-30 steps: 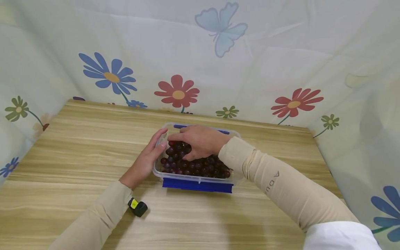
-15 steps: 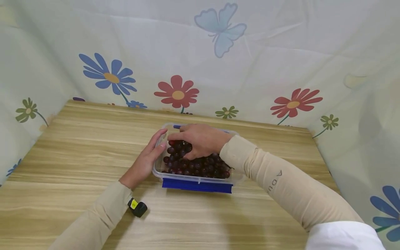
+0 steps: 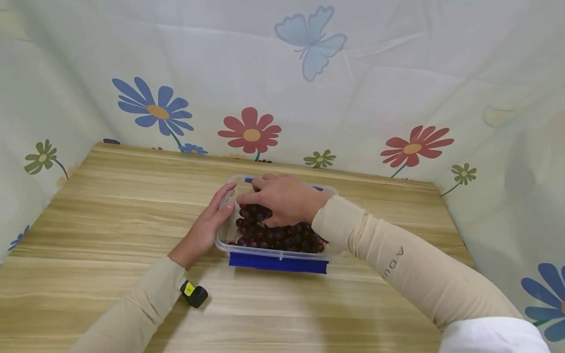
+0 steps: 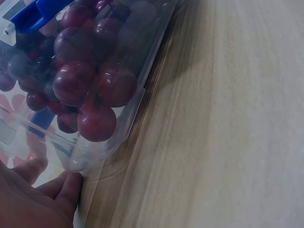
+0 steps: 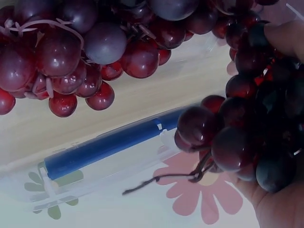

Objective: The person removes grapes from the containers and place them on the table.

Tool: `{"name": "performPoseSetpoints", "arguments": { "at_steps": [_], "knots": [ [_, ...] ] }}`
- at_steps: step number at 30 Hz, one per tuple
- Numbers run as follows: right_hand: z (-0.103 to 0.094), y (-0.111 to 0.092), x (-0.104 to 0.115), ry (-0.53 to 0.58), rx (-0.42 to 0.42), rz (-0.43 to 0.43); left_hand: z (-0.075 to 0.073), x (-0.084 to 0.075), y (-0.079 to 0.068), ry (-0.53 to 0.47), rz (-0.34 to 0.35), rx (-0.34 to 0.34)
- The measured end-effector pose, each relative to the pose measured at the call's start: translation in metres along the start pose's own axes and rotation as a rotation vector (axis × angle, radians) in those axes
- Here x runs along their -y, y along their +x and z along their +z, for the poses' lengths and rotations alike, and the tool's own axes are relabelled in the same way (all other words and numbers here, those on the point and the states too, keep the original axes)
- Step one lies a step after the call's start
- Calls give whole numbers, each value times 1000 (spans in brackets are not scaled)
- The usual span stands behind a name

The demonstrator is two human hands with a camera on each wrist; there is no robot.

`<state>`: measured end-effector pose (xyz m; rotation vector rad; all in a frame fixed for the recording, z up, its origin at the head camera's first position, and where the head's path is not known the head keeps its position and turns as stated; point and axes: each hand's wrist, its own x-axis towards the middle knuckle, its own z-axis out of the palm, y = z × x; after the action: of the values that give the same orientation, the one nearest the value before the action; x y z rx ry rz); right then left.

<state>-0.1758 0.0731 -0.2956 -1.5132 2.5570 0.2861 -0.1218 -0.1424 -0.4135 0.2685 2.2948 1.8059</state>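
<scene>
A clear plastic container with blue clip flaps (image 3: 278,264) sits on the table, holding dark red grapes (image 3: 287,241). From above, my right hand (image 3: 293,198) reaches into it and grips a bunch of grapes (image 5: 232,147), its thumb and fingers on either side; a thin brown stem (image 5: 161,178) sticks out. Other grapes (image 5: 59,52) lie beside that bunch in the right wrist view. My left hand (image 3: 200,235) rests against the container's left end with fairly straight fingers. In the left wrist view, its fingertips (image 4: 71,183) touch a lower corner.
The wood-grain table (image 3: 110,220) lies under the container. Floral cloth (image 3: 353,113) hangs behind it and at both sides. A small black device with a yellow label (image 3: 194,293) is on my left wrist.
The grapes at the container's left end have shifted slightly to the right, leaving a wider gap there. My right hand has moved very slightly right. My left hand stays in place.
</scene>
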Motion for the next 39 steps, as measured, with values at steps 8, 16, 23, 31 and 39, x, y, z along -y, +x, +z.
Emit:
{"name": "performPoseSetpoints", "arguments": {
  "at_steps": [8,16,23,31,39],
  "knots": [
    [0,-2,5,-125,-1,28,0,1,-1,14,10,-6],
    [1,-7,6,-176,-46,22,0,2,0,0,12,-4],
    [3,-12,6,-208,-95,7,1,0,-1,-2,4,-1],
    [-2,-18,4,-221,-100,9,1,1,-1,0,1,2],
    [-10,-25,-1,-239,-106,9,1,0,-2,11,-8,-2]
  ]
}}
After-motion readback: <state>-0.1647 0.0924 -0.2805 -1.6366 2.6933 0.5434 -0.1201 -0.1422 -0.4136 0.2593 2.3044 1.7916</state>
